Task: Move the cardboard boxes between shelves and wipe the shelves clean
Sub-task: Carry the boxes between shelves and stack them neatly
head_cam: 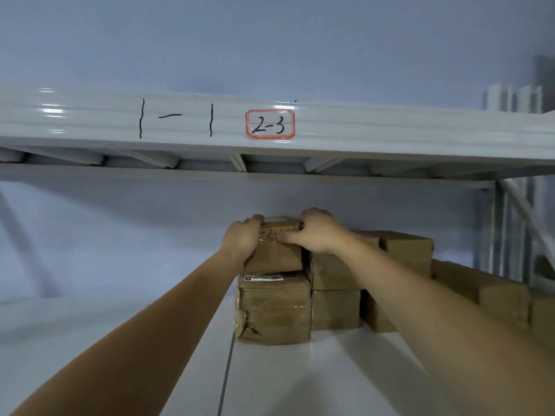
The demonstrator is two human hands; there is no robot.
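Note:
A small cardboard box point(277, 253) with black writing on its front sits on top of a taped, wrinkled cardboard box point(274, 310) on the white shelf point(300, 379). My left hand point(241, 238) grips its left upper edge, fingers curled over the top. My right hand point(315, 231) grips its right upper corner, thumb on the front face. More brown boxes point(405, 253) are stacked to the right, partly hidden behind my right forearm.
A white shelf beam point(390, 127) runs overhead, marked "1-1" in black and carrying a red-framed label "2-3" point(270, 124). A metal upright with a brace point(516, 223) stands at the right. A seam point(226, 370) runs across the shelf surface.

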